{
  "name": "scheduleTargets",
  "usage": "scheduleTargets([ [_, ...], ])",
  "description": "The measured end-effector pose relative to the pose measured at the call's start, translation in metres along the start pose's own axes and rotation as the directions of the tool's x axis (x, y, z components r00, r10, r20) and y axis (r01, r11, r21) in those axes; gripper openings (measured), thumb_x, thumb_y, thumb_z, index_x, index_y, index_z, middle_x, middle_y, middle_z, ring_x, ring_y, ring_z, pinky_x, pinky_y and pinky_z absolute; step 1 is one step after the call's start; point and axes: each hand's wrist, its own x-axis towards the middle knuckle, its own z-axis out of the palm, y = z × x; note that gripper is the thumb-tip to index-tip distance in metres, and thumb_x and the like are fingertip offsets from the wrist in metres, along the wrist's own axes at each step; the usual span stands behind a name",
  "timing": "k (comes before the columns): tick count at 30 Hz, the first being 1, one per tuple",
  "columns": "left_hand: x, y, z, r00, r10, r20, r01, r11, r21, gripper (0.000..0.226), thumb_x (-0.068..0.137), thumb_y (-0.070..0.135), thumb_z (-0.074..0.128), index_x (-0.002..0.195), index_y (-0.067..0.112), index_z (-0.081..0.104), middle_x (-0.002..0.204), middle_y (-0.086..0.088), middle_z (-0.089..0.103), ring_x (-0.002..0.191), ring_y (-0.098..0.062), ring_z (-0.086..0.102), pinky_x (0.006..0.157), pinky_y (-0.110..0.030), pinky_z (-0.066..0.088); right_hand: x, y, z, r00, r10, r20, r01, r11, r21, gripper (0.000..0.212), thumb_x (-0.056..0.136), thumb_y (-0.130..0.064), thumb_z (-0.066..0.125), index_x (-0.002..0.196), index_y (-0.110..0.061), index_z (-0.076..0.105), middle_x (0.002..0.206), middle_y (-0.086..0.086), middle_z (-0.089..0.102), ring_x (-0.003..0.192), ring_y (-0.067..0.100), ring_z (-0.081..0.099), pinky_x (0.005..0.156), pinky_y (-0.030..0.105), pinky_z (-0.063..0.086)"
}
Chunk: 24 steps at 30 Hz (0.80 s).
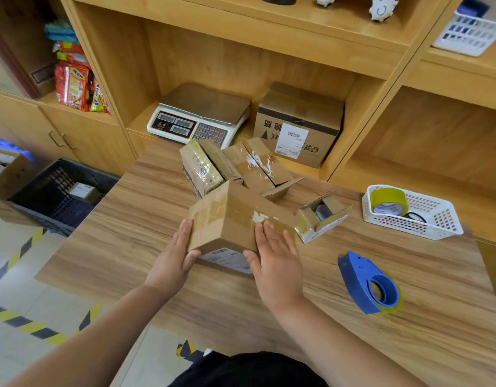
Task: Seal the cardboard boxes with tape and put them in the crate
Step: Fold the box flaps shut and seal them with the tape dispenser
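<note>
Cardboard box [230, 219], wood-grain table [140, 213], wooden shelving [241, 62]

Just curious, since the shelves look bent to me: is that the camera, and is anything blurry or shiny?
Head view: the wide lens bows the light wooden shelving near the edges; the blue plastic object far left is blurred; tape glints on the brown cardboard box; shadows are soft.
</note>
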Motion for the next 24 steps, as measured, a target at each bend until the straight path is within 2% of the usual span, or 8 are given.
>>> scheduleTargets([
  [3,0.004,-0.008,0.011,0.990,-0.018,0.143,0.019,1.000,-0.007,0.081,0.090,0.064,0.029,0.152,0.020,0.001,0.159,-0.002,0.016,0.143,-0.019,0.023,0.111,-0.032,0.026,-0.003,0.003,0.003,0.999,-0.028,-0.021,0.026,0.997,-0.075,0.056,0.096,-0.045,0.032,0.130,-0.008,0.057,0.131,0.011,0.058,0.124,0.023,0.054,0.108,0.040,0.027],
  [5,0.007,-0.010,0.017,0.981,-0.035,0.193,0.038,0.999,-0.012,0.068,0.096,0.046,0.032,0.152,0.024,0.002,0.157,-0.001,0.021,0.142,-0.020,0.027,0.110,-0.032,0.030,-0.004,0.004,0.006,0.999,-0.040,-0.021,0.038,0.994,-0.106,0.054,0.096,-0.044,0.032,0.130,-0.010,0.057,0.131,0.010,0.059,0.123,0.023,0.055,0.106,0.039,0.032],
  [10,0.020,-0.017,0.019,0.965,-0.061,0.256,0.045,0.997,0.066,0.055,0.101,0.035,0.032,0.153,0.028,0.012,0.154,0.000,0.031,0.140,-0.021,0.031,0.107,-0.032,0.034,0.001,0.003,0.012,0.999,-0.032,-0.012,0.029,0.989,-0.142,0.050,0.095,-0.040,0.033,0.127,-0.012,0.060,0.129,0.007,0.061,0.121,0.022,0.056,0.097,0.038,0.047],
  [12,0.020,-0.012,0.017,0.966,-0.043,0.256,0.035,0.999,0.037,0.057,0.101,0.026,0.039,0.152,0.031,0.014,0.151,0.001,0.037,0.136,-0.020,0.038,0.102,-0.028,0.037,0.002,0.000,0.018,1.000,-0.030,0.008,0.031,0.987,-0.158,0.050,0.095,-0.039,0.034,0.127,-0.013,0.060,0.129,0.006,0.061,0.122,0.021,0.056,0.097,0.038,0.046],
  [14,0.017,-0.001,0.016,0.976,-0.027,0.217,0.030,0.999,-0.010,0.073,0.096,0.022,0.051,0.152,0.032,0.007,0.150,0.003,0.039,0.131,-0.020,0.043,0.099,-0.029,0.040,0.000,-0.001,0.025,0.999,-0.047,0.012,0.048,0.984,-0.172,0.049,0.095,-0.039,0.033,0.127,-0.013,0.061,0.130,0.006,0.060,0.123,0.021,0.055,0.098,0.039,0.044],
  [18,0.012,0.020,0.012,0.987,0.156,-0.026,-0.154,0.986,0.067,0.099,0.083,0.027,0.070,0.152,0.017,0.001,0.158,0.001,0.016,0.145,-0.015,0.018,0.117,-0.029,0.021,-0.002,-0.002,0.028,0.999,-0.054,0.009,0.054,0.985,-0.164,0.049,0.096,-0.038,0.035,0.128,-0.012,0.059,0.133,0.006,0.058,0.125,0.021,0.053,0.100,0.040,0.044],
  [21,0.019,0.029,0.014,0.895,0.446,0.012,-0.419,0.832,0.363,0.095,0.077,0.036,0.073,0.150,0.011,0.019,0.155,-0.007,0.025,0.144,-0.019,0.021,0.119,-0.031,0.010,0.001,-0.003,0.025,0.999,-0.039,-0.017,0.038,0.995,-0.092,0.051,0.093,-0.039,0.039,0.131,-0.009,0.055,0.134,0.006,0.057,0.126,0.021,0.051,0.105,0.038,0.034],
  [24,0.030,0.046,0.021,0.806,0.572,0.151,-0.550,0.632,0.546,0.070,0.085,0.042,0.050,0.142,0.003,0.037,0.145,-0.012,0.044,0.136,-0.021,0.038,0.114,-0.033,0.014,0.007,-0.002,0.023,0.999,-0.040,0.021,0.042,0.992,-0.118,0.064,0.090,-0.043,0.036,0.140,-0.004,0.042,0.145,0.012,0.045,0.135,0.024,0.041,0.112,0.037,0.023],
])
